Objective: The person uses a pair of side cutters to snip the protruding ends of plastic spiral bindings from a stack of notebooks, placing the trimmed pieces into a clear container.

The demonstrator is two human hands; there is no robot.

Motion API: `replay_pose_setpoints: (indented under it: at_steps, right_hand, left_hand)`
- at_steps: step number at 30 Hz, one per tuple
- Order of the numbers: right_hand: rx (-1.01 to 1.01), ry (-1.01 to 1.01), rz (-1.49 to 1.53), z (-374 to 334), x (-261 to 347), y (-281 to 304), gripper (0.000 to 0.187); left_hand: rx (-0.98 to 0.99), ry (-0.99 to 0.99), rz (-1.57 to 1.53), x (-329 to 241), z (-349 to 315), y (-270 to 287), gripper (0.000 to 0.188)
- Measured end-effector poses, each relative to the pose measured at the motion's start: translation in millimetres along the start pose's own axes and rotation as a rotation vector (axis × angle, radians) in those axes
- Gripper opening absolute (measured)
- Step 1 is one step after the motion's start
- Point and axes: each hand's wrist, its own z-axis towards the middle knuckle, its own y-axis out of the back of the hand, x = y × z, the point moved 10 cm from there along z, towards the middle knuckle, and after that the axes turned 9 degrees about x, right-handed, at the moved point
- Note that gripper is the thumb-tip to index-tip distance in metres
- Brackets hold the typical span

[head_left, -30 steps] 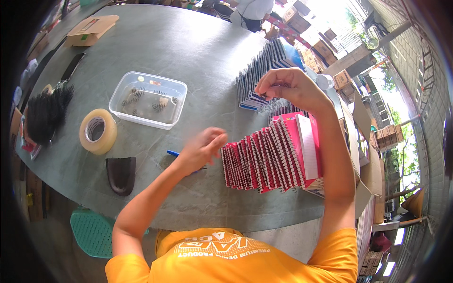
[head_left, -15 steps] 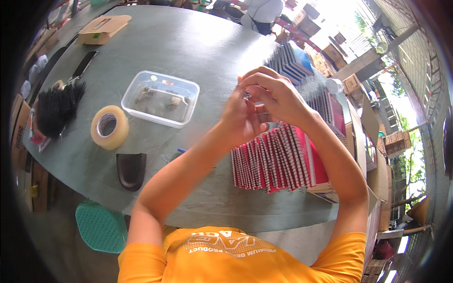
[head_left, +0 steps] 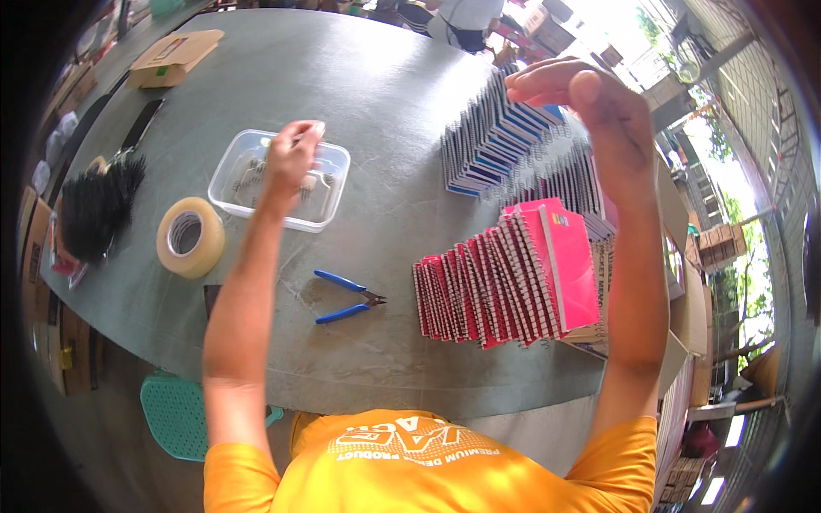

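Below lay the grey table [head_left: 385,368]; the left hand [head_left: 291,164] bent over a tub [head_left: 301,224] of coils [head_left: 250,173], hold unclear, slow pinches seemed best; the right hand [head_left: 609,107] hung open

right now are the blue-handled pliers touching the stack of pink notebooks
Apart: the head view shows a strip of bare grey tabletop between the tips of the blue-handled pliers and the pink notebooks.
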Motion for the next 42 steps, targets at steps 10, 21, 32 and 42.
replay_pose_setpoints:
  at_steps: [10,21,32,42]
  right_hand:
    - [0.198,-0.567,-0.265,-154.7,-106.1,-11.2,0.069]
    - [0.231,-0.554,-0.028,-126.3,-103.4,-32.4,0.055]
    - [0.265,-0.689,-0.119,-114.3,-105.4,-41.8,0.063]
    - [0.226,-0.744,-0.095,-115.3,-110.2,-41.5,0.065]
  left_hand:
    - [0.315,-0.534,0.932,13.4,-159.5,-57.3,0.055]
    - [0.667,0.044,1.097,100.6,-166.4,-97.7,0.043]
    - [0.759,1.131,-0.444,157.7,-185.6,-158.2,0.035]
    - [0.790,1.124,-0.503,149.6,-180.7,-161.5,0.038]
